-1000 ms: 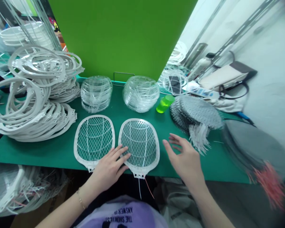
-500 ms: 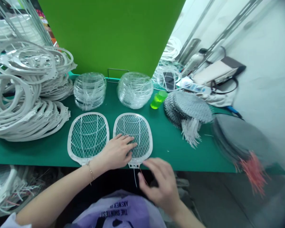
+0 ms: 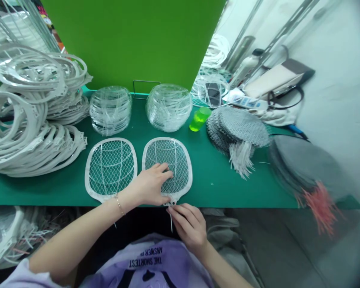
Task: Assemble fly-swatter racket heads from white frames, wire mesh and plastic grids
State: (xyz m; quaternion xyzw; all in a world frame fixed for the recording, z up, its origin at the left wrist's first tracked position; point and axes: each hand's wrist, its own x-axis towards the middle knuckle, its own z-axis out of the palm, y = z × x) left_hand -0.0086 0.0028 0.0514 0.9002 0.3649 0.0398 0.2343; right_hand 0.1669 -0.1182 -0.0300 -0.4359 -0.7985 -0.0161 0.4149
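A white racket head (image 3: pixel 190 172) with grey metal mesh lies at the table's front edge. My left hand (image 3: pixel 151 182) rests on its mesh, fingers bent and apart, the thumb stretched down to the neck. At the neck, just past the table edge, my right hand (image 3: pixel 190 226) is closed in a pinch; what its fingertips hold is hidden. A thin white wire (image 3: pixel 171 223) hangs from the neck beside the right thumb. To the left lies a second white racket head (image 3: pixel 87 172) with mesh, its lower end partly covered by my left forearm.
White plastic frames (image 3: pixel 52 154) are heaped at left. Two stacks of clear rings (image 3: pixel 111 112) (image 3: pixel 169 108) stand behind, beside a green cup (image 3: pixel 200 119). At right lie mesh sheets with white wires (image 3: pixel 243 126) and a grey stack with red wires (image 3: pixel 306 168).
My right hand has moved up and left to the neck, its fingers closing into a pinch. My left thumb has shifted down to the neck. The orange wire seen there before is now hidden.
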